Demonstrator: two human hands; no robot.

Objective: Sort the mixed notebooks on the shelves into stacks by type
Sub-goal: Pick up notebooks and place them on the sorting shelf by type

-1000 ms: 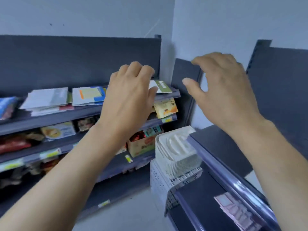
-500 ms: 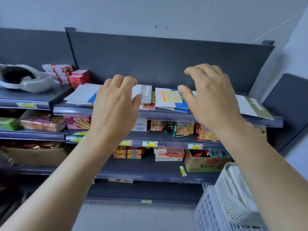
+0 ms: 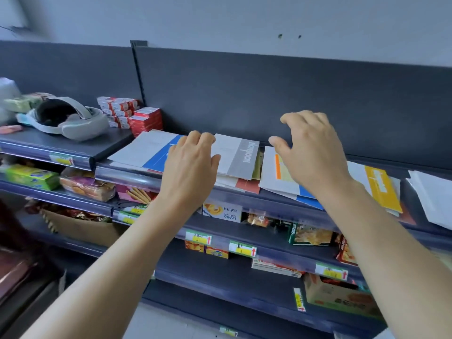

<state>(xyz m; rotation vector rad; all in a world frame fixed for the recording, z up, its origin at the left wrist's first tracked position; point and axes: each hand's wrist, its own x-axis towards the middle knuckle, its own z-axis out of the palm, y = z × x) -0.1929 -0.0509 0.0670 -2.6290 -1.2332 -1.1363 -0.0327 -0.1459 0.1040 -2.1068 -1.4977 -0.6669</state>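
Head view, near to far.

**(a)** My two forearms reach up from the bottom edge, over three lower shelves of snack packets.

**(b)** left hand (image 3: pixel 189 165): fingers loosely bent, grasping nothing, over the seam between two piles. I cannot tell whether the tips touch a cover.

**(c)** right hand (image 3: pixel 310 155): fingers relaxed and curved, thumb out, empty, poised above the orange-tab notebook (image 3: pixel 277 171).

**(d)** All the notebooks lie on the top shelf (image 3: pixel 186 185), fanned and unsorted.

**Hazard, as I judge it:** the orange-tab pile's lower corner overhangs the shelf's front rail, and the covers look thin and slick. Dragging one cover forward from a loose pile could take its neighbours along and spill them onto the snack shelves below. Lifting is safer than sliding.

**Count:**
- Two hands.
- Five top covers across the shelf: the blue-and-white notebook (image 3: pixel 151 150), the grey notebook (image 3: pixel 238 155), the orange-tab one, the yellow notebook (image 3: pixel 381 187) and the white notebook (image 3: pixel 433 194) cut by the frame edge.
- More covers lie beneath them, too hidden to count.

**(e)** Farther left on the next shelf section are one headset (image 3: pixel 71 121) and a stack of red boxes (image 3: pixel 137 113), too many and too small to count reliably.
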